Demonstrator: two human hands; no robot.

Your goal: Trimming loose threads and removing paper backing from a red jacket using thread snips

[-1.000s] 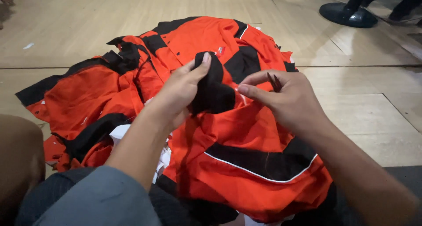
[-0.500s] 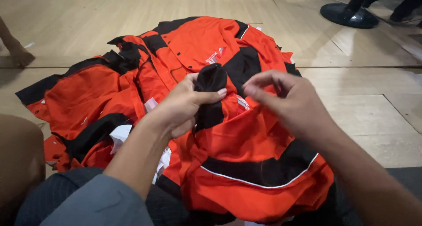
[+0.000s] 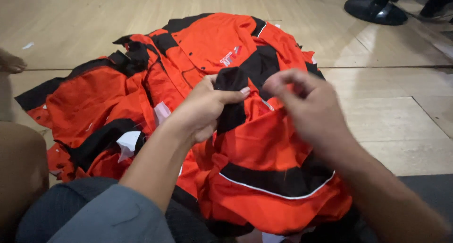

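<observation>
Off the black collar (image 3: 231, 101) now: right hand (image 3: 306, 106).

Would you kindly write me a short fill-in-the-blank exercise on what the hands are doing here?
1. The left hand pinches a ____ strip of fabric.
2. The jackets lie on a ____ floor.
3. The jackets are mostly ____ with black panels.
4. The right hand is raised to the ____ of the strip.

Missing words: black; wooden; orange; right

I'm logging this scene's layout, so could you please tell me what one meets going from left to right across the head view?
Someone's bare foot → pile of orange-and-black jackets → left hand gripping a black fabric piece → right hand → black round stand base on the wooden floor.
</observation>
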